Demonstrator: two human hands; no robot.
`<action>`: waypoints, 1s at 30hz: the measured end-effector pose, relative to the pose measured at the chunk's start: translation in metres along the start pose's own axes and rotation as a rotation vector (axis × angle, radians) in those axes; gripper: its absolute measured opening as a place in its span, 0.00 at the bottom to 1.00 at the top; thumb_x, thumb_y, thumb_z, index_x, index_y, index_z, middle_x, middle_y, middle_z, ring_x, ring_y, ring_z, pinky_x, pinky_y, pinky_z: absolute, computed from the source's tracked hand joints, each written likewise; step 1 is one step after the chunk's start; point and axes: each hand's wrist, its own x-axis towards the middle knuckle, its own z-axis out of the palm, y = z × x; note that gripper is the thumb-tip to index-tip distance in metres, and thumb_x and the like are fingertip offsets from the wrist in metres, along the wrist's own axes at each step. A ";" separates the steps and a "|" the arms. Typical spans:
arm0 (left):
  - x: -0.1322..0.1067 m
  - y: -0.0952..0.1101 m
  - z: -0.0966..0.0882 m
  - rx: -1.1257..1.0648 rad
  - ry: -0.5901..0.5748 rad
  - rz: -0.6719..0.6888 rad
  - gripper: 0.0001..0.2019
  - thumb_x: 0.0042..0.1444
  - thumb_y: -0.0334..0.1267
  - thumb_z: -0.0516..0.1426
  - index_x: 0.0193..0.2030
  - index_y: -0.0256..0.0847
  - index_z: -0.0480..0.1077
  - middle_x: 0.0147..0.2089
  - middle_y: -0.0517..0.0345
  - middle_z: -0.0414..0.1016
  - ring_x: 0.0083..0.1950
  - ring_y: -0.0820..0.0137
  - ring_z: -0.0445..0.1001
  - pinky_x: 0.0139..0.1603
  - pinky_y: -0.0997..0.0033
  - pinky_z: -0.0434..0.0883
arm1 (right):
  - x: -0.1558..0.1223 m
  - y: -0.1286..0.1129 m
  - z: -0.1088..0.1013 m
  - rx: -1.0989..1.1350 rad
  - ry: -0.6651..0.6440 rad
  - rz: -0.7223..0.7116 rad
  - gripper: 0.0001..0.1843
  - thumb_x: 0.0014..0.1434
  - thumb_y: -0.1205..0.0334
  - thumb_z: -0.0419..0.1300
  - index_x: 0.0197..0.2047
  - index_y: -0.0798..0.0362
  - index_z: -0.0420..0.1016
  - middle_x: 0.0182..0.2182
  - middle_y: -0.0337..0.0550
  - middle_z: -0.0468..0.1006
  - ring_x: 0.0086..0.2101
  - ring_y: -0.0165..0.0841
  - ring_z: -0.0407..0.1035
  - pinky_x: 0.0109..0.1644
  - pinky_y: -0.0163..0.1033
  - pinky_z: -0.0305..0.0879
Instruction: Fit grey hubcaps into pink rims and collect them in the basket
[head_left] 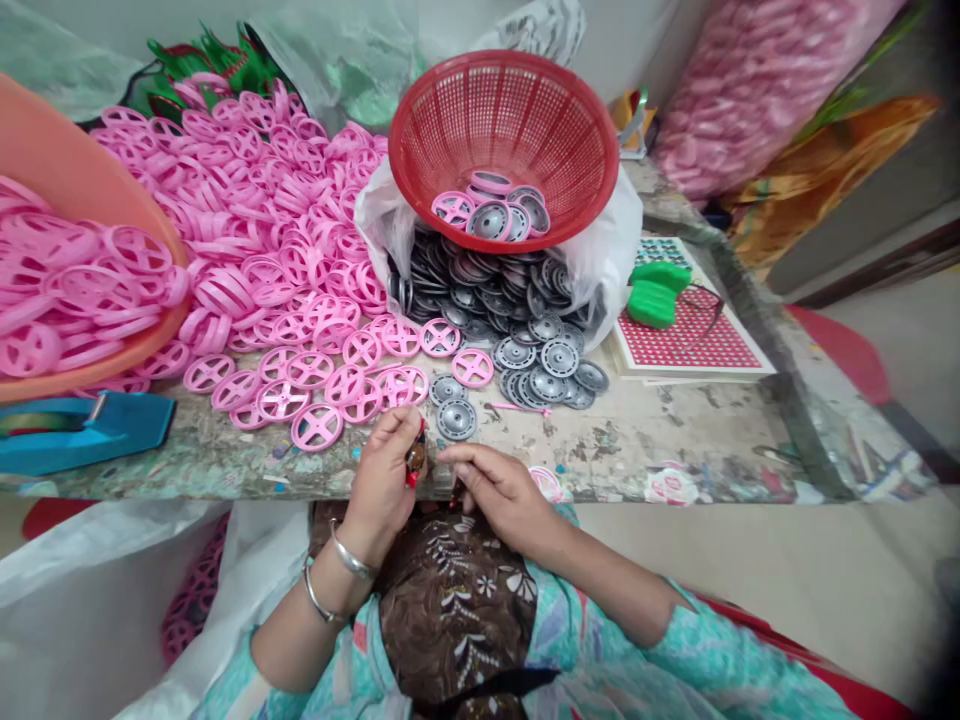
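Observation:
My left hand (384, 472), with two silver bangles at its wrist, is closed on a small brown piece with red ends (415, 456) at the table's front edge. Its exact kind is not clear. Just to the right, my right hand (501, 490) has its index finger pointing at that piece and its other fingers curled. A dark, reddish bit shows under those fingers, too small to name. Beyond the hands lie grey discs (456, 419) and pink spoked rings (316, 427). A thin pink stick (519, 408) rests by the grey discs.
A red basket (502, 110) with several pink-and-grey wheels sits over a white bag (619, 230) spilling grey discs. Pink rings heap at left beside an orange tub (161, 215). A blue tape dispenser (127, 425) stands front left; green pieces (656, 297) lie on sticker sheets (690, 345) at right.

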 end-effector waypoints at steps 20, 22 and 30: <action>-0.005 -0.016 -0.005 0.403 -0.103 0.157 0.14 0.56 0.44 0.56 0.24 0.41 0.62 0.23 0.67 0.58 0.25 0.75 0.55 0.28 0.76 0.57 | 0.009 0.000 -0.002 -0.622 -0.132 -0.167 0.14 0.61 0.62 0.55 0.50 0.54 0.71 0.34 0.45 0.80 0.33 0.34 0.74 0.37 0.34 0.66; -0.006 -0.017 -0.005 0.418 -0.117 0.160 0.14 0.57 0.44 0.55 0.24 0.41 0.62 0.23 0.66 0.57 0.26 0.75 0.55 0.29 0.76 0.58 | 0.010 0.001 -0.002 -0.619 -0.153 -0.188 0.14 0.60 0.64 0.56 0.49 0.54 0.71 0.34 0.43 0.79 0.33 0.33 0.73 0.37 0.33 0.65; -0.006 -0.017 -0.008 0.425 -0.125 0.134 0.13 0.57 0.43 0.55 0.25 0.41 0.63 0.24 0.66 0.57 0.26 0.75 0.56 0.28 0.76 0.58 | 0.008 0.010 -0.006 -0.647 -0.077 -0.335 0.15 0.60 0.61 0.55 0.49 0.56 0.71 0.26 0.41 0.77 0.27 0.31 0.69 0.33 0.33 0.62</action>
